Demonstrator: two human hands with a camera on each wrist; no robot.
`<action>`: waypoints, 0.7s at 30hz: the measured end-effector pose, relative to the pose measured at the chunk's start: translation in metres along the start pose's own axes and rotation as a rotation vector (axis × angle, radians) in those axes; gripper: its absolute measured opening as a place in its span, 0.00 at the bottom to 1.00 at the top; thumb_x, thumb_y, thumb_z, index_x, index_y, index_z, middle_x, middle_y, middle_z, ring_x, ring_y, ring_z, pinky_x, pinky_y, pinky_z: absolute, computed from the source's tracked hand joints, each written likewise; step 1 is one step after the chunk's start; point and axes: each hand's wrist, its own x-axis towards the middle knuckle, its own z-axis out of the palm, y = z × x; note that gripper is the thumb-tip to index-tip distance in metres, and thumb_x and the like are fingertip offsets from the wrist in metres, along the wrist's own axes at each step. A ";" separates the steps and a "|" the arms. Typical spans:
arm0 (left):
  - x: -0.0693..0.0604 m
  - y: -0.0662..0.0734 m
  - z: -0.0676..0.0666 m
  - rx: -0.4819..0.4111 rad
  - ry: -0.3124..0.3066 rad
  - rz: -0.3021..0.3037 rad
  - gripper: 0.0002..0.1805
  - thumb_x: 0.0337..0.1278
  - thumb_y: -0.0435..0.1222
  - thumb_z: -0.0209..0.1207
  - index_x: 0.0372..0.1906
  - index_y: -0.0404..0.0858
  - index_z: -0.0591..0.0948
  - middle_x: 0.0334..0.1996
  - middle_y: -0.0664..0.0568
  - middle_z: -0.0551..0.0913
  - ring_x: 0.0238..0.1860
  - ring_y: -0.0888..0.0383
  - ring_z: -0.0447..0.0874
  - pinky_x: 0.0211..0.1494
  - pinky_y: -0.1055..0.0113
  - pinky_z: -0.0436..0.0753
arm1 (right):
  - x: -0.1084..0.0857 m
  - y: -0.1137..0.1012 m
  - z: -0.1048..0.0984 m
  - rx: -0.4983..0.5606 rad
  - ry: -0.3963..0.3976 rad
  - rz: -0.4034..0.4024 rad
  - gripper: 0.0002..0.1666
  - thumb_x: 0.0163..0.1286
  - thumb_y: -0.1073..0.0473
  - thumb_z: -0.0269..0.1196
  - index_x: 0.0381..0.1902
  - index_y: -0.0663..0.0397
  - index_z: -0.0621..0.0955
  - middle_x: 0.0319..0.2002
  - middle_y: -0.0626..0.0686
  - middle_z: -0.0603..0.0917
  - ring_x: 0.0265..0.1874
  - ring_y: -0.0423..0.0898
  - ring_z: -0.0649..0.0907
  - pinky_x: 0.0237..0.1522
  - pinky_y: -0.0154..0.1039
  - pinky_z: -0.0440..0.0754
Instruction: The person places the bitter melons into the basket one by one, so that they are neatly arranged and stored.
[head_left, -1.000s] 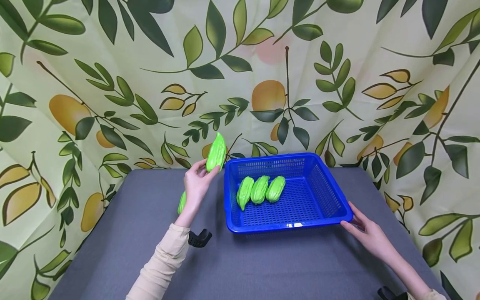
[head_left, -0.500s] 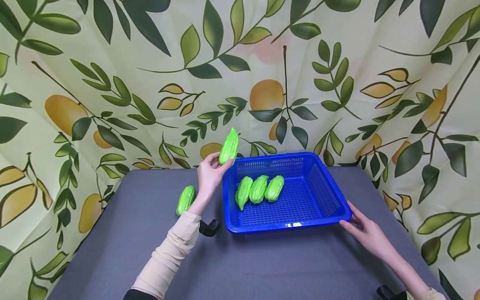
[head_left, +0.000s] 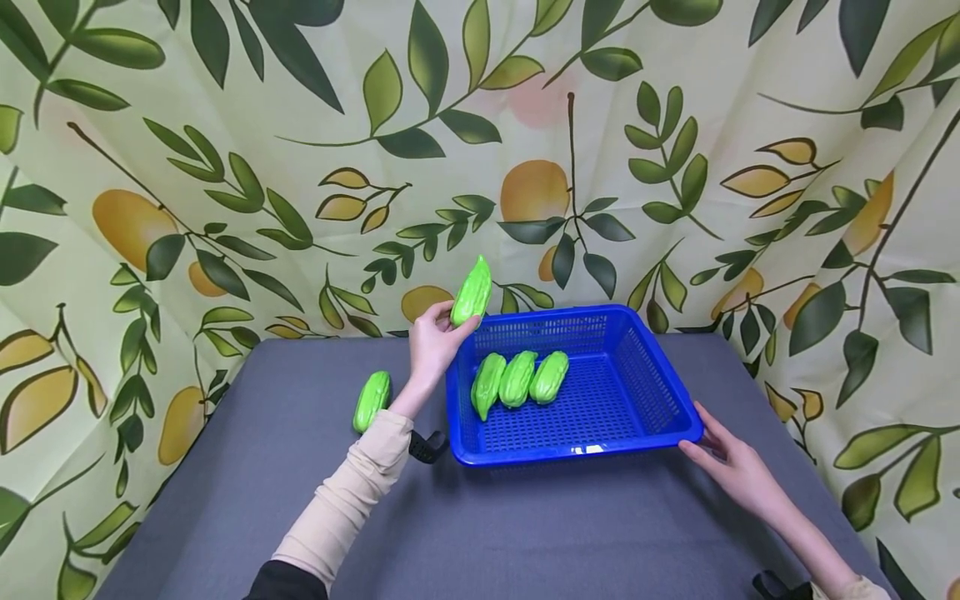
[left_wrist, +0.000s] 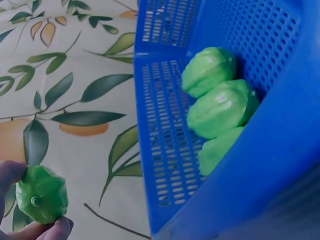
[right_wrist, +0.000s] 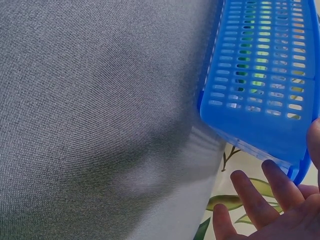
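Observation:
My left hand (head_left: 433,343) pinches a light green bitter melon (head_left: 472,293) by its lower end, pointed tip up, above the basket's back left corner. In the left wrist view, its stem end faces the camera between thumb and fingertips. The blue plastic basket (head_left: 573,455) holds three more bitter melons (head_left: 517,379) side by side along its left part. At the front right corner my right hand (head_left: 738,475) holds the rim between thumb and fingers. In the right wrist view, some fingers (right_wrist: 255,200) stand off the basket wall.
Another bitter melon (head_left: 372,402) lies on the grey cloth-covered table (head_left: 525,533), left of the basket. Behind the table hangs a curtain (head_left: 450,183) printed with leaves and fruit. Black straps sit at both wrists.
My left hand has carried the bitter melon rightward, from left of the basket to its back left corner. The melon on the table has come into fuller view. My right hand stays put.

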 end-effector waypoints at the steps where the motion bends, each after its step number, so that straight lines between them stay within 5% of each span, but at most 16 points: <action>1: 0.000 0.000 0.002 0.006 -0.004 0.002 0.25 0.46 0.35 0.69 0.51 0.28 0.79 0.48 0.35 0.83 0.48 0.45 0.85 0.50 0.58 0.84 | 0.000 0.000 0.000 0.000 -0.003 0.002 0.42 0.71 0.52 0.56 0.71 0.71 0.53 0.56 0.76 0.73 0.52 0.71 0.78 0.48 0.60 0.78; 21: 0.004 0.012 0.042 0.009 -0.133 0.086 0.25 0.48 0.35 0.69 0.53 0.30 0.78 0.49 0.37 0.82 0.51 0.47 0.84 0.50 0.62 0.83 | 0.000 0.000 -0.001 0.007 -0.010 -0.006 0.42 0.71 0.52 0.56 0.71 0.71 0.53 0.56 0.75 0.74 0.53 0.70 0.78 0.49 0.60 0.77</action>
